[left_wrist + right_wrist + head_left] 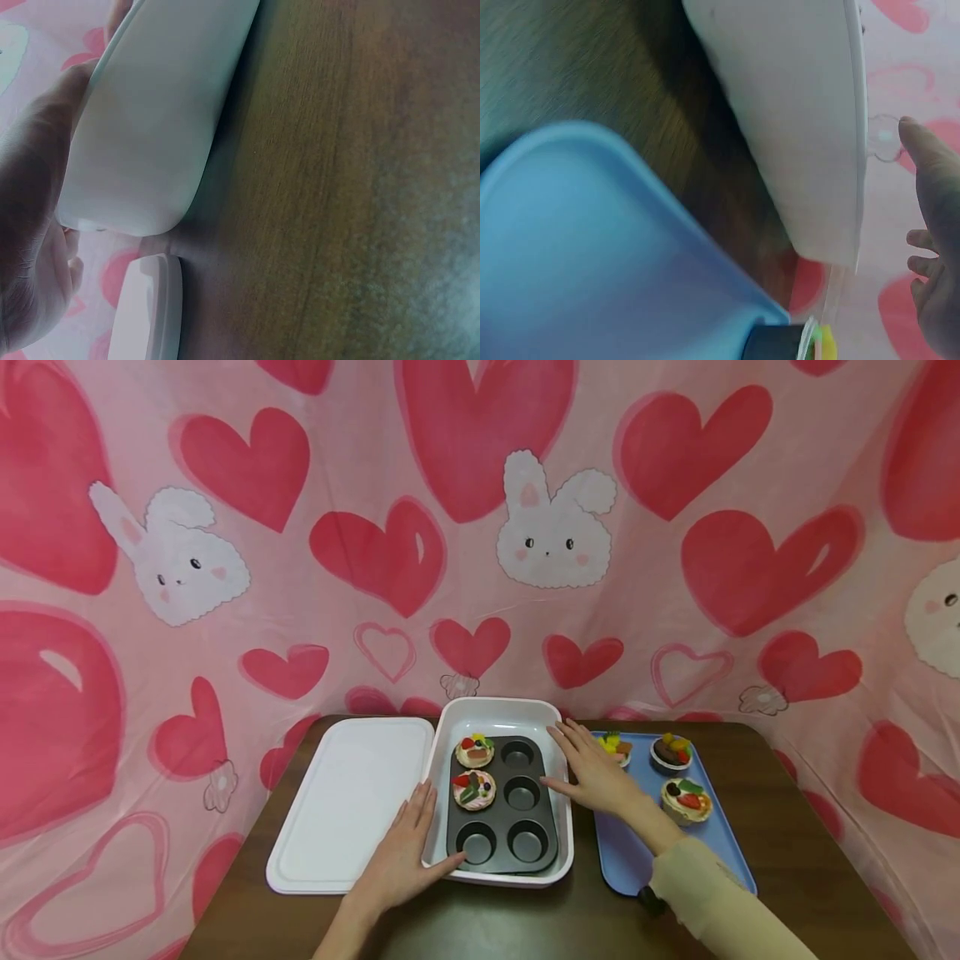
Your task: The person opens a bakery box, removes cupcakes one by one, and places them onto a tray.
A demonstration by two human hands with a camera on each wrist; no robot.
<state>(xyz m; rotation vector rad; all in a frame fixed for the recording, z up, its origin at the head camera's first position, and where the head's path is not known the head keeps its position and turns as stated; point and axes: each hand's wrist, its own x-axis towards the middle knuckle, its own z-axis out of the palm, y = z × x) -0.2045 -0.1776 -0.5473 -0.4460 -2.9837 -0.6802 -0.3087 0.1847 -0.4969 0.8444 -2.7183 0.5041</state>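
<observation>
A deep white container (517,717) stands in the middle of the table, with a dark muffin tin (501,853) inside it. Two fruit-topped tarts (475,752) fill the far and middle cups on the tin's left side; the other cups hold nothing. My left hand (401,853) rests at the container's near left corner, fingers straight along the left rim and thumb spread over the front rim. Over the far right side of the container, my right hand (598,770) has its fingers extended and thumb apart, holding nothing. In the right wrist view those fingers (922,142) appear apart from the rim.
A blue tray (626,852) lies to the right, bearing a dark-cased fruit tart (670,753), a pale fruit tart (686,802) and another tart (616,748) partly behind my right hand. Left of the container lies a flat white lid (352,802). A heart-patterned cloth (480,602) hangs behind the table.
</observation>
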